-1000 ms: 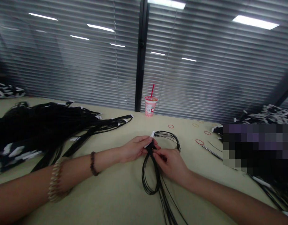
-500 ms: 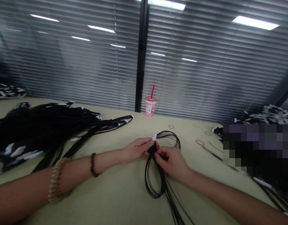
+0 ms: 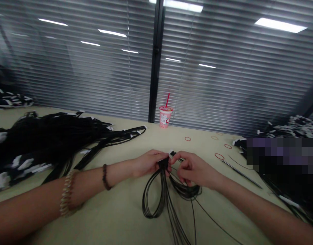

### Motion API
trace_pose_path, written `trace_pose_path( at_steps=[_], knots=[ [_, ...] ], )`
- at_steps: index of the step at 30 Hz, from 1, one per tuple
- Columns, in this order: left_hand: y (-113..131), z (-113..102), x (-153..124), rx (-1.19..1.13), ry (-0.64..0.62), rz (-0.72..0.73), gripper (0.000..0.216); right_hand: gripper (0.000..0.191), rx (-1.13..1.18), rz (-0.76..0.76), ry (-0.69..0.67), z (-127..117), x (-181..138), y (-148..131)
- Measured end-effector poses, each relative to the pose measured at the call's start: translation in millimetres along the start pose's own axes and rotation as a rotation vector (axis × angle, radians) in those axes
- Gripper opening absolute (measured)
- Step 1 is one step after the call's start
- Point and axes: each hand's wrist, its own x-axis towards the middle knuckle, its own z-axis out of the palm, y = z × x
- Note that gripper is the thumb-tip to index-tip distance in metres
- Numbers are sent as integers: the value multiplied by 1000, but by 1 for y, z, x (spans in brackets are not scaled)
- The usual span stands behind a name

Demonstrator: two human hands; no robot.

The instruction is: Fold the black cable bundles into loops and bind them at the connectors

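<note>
My left hand (image 3: 148,163) pinches a wire harness (image 3: 187,191) of thin black wires by the flat black piece (image 3: 163,164) near its end. My right hand (image 3: 198,169) is curled at the harness's other side, its index finger against a white connector (image 3: 171,153). Its remaining fingers close around the wires, though the exact grip is partly hidden. One loop of wire hangs to the left and another bunches beneath my right hand. Loose strands run down toward the table's near edge.
Piles of black wire harnesses with white ends lie left (image 3: 56,136) and right (image 3: 294,197). A pink cup (image 3: 164,117) with a red straw stands at the back by the blinds. Red rings (image 3: 219,156) and a thin pen-like tool (image 3: 242,174) lie to the right.
The wire loop above my hands has come down to the right, below my right hand. The lower loop has shifted left. My right hand has moved up to the white connector.
</note>
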Motion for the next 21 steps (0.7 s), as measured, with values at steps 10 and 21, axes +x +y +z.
trace_pose_path(
  at_steps=[10, 21],
  knots=[
    [1, -3, 0, 56, -7, -49, 37, 11, 820, -227, 113, -75, -5, -6],
    [-2, -10, 6, 44, 2, -54, 41, 24, 666, -436, 566, -125, -6, -3]
  ],
)
